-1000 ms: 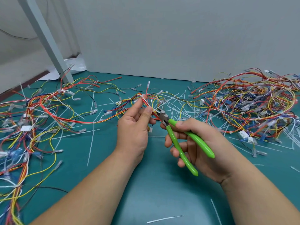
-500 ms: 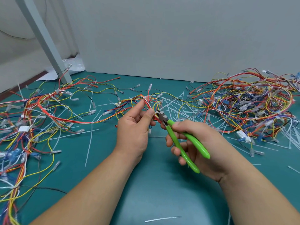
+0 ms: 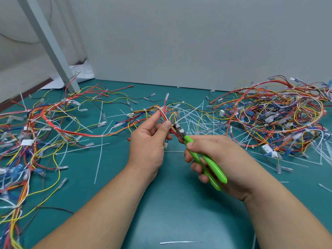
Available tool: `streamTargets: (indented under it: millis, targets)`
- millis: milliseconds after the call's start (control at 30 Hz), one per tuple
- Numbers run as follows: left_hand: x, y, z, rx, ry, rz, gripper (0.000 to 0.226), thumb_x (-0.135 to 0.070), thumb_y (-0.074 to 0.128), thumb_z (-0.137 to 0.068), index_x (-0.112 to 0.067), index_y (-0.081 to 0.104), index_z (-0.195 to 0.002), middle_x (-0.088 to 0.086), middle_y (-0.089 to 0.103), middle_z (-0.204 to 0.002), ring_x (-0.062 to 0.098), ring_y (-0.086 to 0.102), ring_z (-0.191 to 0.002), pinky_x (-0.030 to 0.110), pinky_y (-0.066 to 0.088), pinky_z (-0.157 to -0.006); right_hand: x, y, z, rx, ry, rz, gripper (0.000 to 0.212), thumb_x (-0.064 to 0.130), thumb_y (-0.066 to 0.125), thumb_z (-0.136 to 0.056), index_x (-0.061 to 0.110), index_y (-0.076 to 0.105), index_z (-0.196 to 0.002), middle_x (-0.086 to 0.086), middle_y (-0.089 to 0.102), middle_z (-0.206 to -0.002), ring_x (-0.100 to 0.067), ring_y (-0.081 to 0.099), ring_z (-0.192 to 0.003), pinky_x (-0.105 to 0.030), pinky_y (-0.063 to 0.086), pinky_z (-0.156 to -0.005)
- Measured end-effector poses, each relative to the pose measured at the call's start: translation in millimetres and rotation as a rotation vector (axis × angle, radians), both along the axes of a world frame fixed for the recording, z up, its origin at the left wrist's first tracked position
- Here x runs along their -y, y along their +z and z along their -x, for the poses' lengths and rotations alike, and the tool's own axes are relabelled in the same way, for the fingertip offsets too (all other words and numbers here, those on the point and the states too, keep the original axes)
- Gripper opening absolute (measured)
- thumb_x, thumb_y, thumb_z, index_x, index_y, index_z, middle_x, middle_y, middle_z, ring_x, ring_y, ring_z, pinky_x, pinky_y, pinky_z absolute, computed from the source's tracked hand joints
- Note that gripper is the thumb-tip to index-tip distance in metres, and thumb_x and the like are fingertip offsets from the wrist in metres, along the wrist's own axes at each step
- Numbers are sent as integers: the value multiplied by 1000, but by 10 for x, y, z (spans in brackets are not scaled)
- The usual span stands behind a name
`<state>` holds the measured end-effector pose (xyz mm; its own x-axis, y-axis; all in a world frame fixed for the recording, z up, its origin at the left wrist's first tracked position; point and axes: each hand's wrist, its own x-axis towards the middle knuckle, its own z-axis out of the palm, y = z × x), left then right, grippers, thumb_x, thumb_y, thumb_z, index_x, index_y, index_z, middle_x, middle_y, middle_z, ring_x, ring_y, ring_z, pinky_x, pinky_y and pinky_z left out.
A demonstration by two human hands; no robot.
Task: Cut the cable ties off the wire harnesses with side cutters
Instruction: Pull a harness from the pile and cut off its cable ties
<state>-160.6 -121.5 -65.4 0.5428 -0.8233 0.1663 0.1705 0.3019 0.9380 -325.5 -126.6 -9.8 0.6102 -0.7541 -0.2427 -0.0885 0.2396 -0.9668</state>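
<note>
Side cutters (image 3: 212,165) handles squeezed closer than before, nose at the bundle.
Left hand (image 3: 147,141) pinches the wire harness (image 3: 162,113) between thumb and fingers above the counter (image 3: 170,203). Right hand (image 3: 226,157) fingers grip the green handles; blades touch the wires beside the left thumb.

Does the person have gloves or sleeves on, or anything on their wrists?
No. The left hand and right hand are bare, with no gloves or rings. The left forearm and right forearm are bare right down to the picture's edge: no sleeves, watch or bracelet shows.
</note>
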Motion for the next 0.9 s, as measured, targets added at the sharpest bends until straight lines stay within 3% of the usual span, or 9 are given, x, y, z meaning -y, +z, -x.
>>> streamTargets:
  millis: [400, 500, 567, 767, 900]
  targets:
    - [11, -15, -5, -28, 7, 2, 44, -7, 67, -95, -17, 61, -137, -7, 69, -69, 6, 57, -57, 14, 41, -51, -8, -37, -6, 50, -1, 24, 7, 16, 67, -91, 12, 73, -91, -13, 59, -79, -17, 48, -55, -24, 37, -44]
    - [16, -20, -11, -35, 12, 4, 44, -8, 68, -94, -17, 61, -137, -5, 68, -70, 6, 57, -58, 15, 41, -51, -5, -38, -23, 53, -8, 13, 25, 24, 67, -79, 10, 74, -98, -11, 59, -78, -16, 48, -54, -24, 37, -43]
    - [17, -19, -12, -40, 25, 3, 44, -9, 68, -94, -17, 62, -137, -4, 66, -69, 7, 56, -58, 16, 41, -51, -2, -30, -34, 90, -34, 5, 24, 23, 66, -77, 9, 73, -95, -11, 58, -77, -15, 47, -53, -24, 36, -43]
    - [11, 23, -21, -126, 109, 34, 37, -11, 65, -97, -29, 63, -129, -7, 64, -70, 9, 56, -60, 20, 35, -50, 42, 4, -9, 404, -86, -209, 44, 31, 60, -76, 9, 66, -113, -9, 60, -82, -20, 51, -60, -30, 42, -50]
    - [-14, 59, -27, -149, 181, 85, 33, -9, 62, -99, -31, 64, -122, -10, 67, -73, 8, 62, -64, 18, 39, -50, 16, -40, -36, 291, -106, -241, 43, 35, 61, -73, 12, 71, -108, -13, 69, -101, -25, 61, -64, -34, 50, -53]
